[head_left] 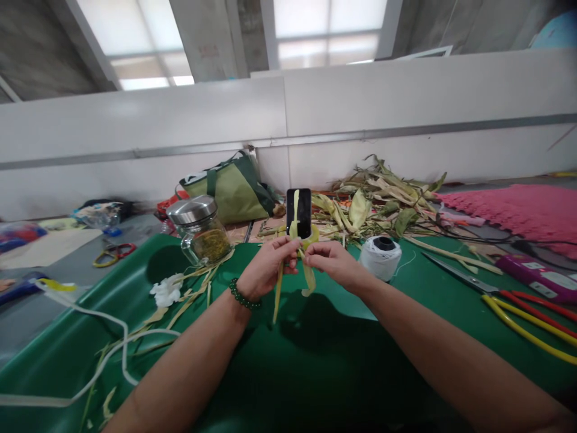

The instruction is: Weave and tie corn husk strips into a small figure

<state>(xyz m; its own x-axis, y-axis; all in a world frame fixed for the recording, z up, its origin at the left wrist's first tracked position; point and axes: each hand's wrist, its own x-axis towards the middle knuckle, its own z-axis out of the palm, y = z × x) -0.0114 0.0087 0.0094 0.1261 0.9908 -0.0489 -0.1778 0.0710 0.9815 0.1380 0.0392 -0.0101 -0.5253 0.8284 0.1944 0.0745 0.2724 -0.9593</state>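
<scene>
Both hands meet above the middle of the green mat (342,361), closed on pieces of pale yellow-green corn husk (309,279). My left hand (269,264), with a green bead bracelet (243,296) at the wrist, pinches the husk; one strip points up and a narrow one hangs below. The fingers of my right hand (331,261) pinch the same husk from the other side, close to the left fingertips. A phone (300,207) stands upright just behind the hands, partly covered by the raised strip. To the right of my right hand sits a spool of white thread (381,258).
At left stand a lidded glass jar (202,231) and a green bag (229,186). Dry husks (374,192) are heaped at the back. Large scissors (491,288) with red and yellow handles lie at right, near a purple device (536,276). White tubing (126,343) loops at left.
</scene>
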